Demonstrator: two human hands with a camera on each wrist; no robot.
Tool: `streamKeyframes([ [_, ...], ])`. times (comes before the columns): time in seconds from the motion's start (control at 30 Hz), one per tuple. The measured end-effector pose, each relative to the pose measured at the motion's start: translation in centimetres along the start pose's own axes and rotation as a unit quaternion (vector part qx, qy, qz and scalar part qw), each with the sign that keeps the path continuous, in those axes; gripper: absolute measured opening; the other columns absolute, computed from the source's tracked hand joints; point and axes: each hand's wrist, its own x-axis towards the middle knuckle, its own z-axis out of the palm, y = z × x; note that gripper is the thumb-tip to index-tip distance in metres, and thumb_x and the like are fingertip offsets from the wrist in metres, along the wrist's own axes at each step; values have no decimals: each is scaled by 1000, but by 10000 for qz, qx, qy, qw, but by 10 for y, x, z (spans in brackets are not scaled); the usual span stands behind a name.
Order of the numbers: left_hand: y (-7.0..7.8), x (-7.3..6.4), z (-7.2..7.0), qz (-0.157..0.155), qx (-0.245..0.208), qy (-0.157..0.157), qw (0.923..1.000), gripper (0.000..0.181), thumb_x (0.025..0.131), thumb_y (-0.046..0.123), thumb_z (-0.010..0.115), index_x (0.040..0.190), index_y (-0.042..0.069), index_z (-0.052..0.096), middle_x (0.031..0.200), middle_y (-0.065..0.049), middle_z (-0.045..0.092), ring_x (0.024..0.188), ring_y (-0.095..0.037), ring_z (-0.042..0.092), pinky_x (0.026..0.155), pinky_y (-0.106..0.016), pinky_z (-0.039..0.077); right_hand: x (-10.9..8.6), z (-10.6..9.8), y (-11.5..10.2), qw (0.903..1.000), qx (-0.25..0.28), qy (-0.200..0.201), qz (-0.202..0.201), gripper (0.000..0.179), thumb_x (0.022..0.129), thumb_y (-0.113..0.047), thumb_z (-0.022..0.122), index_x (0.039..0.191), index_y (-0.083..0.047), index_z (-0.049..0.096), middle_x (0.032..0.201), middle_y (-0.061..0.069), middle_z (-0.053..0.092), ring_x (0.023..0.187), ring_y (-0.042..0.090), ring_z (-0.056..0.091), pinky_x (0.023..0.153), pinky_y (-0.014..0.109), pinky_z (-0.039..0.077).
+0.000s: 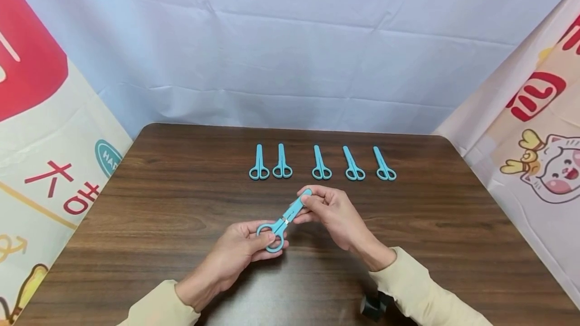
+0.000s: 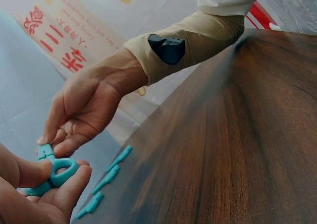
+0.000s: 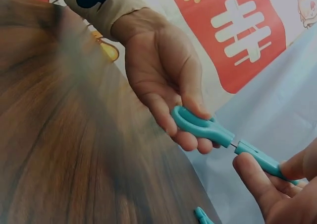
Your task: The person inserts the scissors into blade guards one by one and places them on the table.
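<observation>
A pair of light-blue scissors (image 1: 277, 230) is held between both hands above the table, tilted with its tip up and to the right. My left hand (image 1: 242, 245) grips the handle loops, thumb on top and fingers beneath. With thumb and fingers my right hand (image 1: 333, 213) pinches the blue blade cover (image 1: 295, 207) near its tip. A short strip of silver blade shows between cover and handles, clearest in the right wrist view, where the scissors' handle (image 3: 198, 127) lies in the left hand and the cover (image 3: 262, 160) in the right.
Several more blue covered scissors (image 1: 321, 171) lie in a row toward the back of the brown wooden table (image 1: 181, 190), tips pointing away. A pale cloth (image 1: 290, 64) hangs behind the table. Printed cloths flank both sides. A dark device sits on each sleeve.
</observation>
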Motion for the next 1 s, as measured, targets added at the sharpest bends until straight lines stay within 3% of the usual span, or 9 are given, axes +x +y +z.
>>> streamKeyframes([
  [0.3,1,2,-2,-12,45,88,10000,34,102,-2,60,131,-19,57,110,-19,72,103,-23,73,95,-38,59,3,4,-2,9998,-99,-188,-49,17,106,-3,56,115,10,61,97,16,71,81,22,74,85,44,62],
  [0.47,4,6,2,4,73,-32,10000,37,101,-2,62,133,-19,56,112,-20,71,104,-23,72,96,-39,58,3,-1,-10,9993,-291,-242,-48,20,106,-5,56,118,11,60,100,18,72,80,24,75,86,45,62],
  [0.67,12,9,3,8,519,-333,9981,36,99,3,67,131,-13,62,109,-20,73,98,-21,72,93,-39,60,4,-3,-16,9978,-592,-281,-89,27,107,-10,58,127,7,60,106,20,71,77,24,74,85,43,63],
  [0.87,15,9,-5,22,506,-382,9980,40,100,2,64,135,-16,57,112,-20,73,103,-25,73,94,-39,59,6,-6,-15,9922,-1141,-436,-250,33,107,-12,58,136,3,59,109,22,72,86,25,74,79,40,64],
  [1.0,23,9,-15,10,409,-192,9990,44,101,0,62,140,-16,51,118,-21,70,105,-25,72,96,-40,58,5,-15,-17,9815,-1818,-497,-337,38,107,-12,58,142,2,56,117,18,72,93,27,74,81,43,63],
])
